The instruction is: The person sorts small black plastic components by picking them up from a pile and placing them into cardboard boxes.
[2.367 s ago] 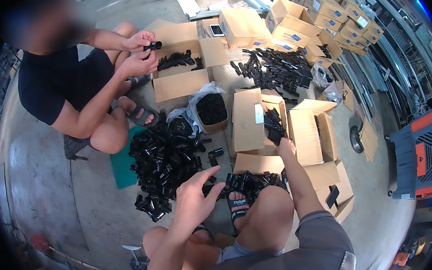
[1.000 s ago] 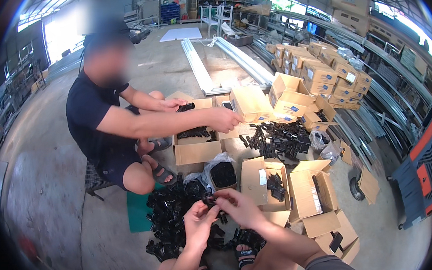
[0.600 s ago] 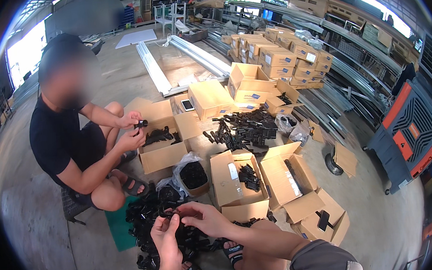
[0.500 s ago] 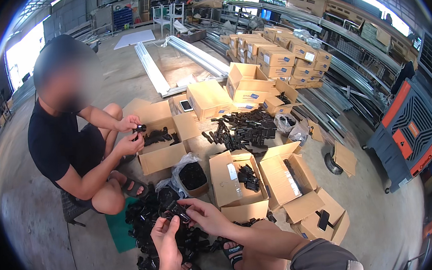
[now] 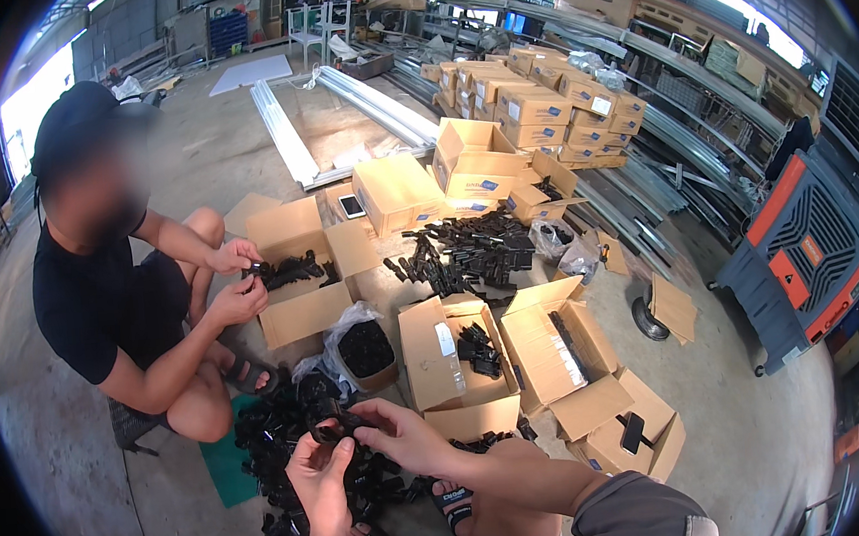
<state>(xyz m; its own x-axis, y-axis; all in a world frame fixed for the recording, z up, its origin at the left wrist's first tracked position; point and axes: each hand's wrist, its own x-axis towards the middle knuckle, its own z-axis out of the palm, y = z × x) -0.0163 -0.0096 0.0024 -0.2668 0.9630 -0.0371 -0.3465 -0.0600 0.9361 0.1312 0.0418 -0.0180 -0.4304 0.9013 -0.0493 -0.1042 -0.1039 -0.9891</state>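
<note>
Over a heap of loose black parts (image 5: 269, 463), both my hands hold one small black plastic part (image 5: 334, 428). Its exact kind is too small to make out. My left hand (image 5: 319, 480) has its thumb and fingers closed on the part from below. From the right, my right hand (image 5: 407, 439) pinches the same part, and its fingers hide some of it. Just beyond my hands stands a bag-lined box of tiny black pieces (image 5: 367, 352). To its right, an open carton (image 5: 429, 368) holds several black parts.
At left a seated person (image 5: 104, 311) handles a black part above an open carton (image 5: 305, 316). A second black heap (image 5: 478, 250) lies mid-floor. Another open carton (image 5: 541, 370) and a dark phone (image 5: 632, 433) are on my right. Stacked boxes (image 5: 538, 106) and a grey-orange machine (image 5: 807, 256) stand beyond.
The view has shifted slightly, so the scene sits further left. My fingers have changed their hold and turned the black part. The other person's hands have moved a little at their part.
</note>
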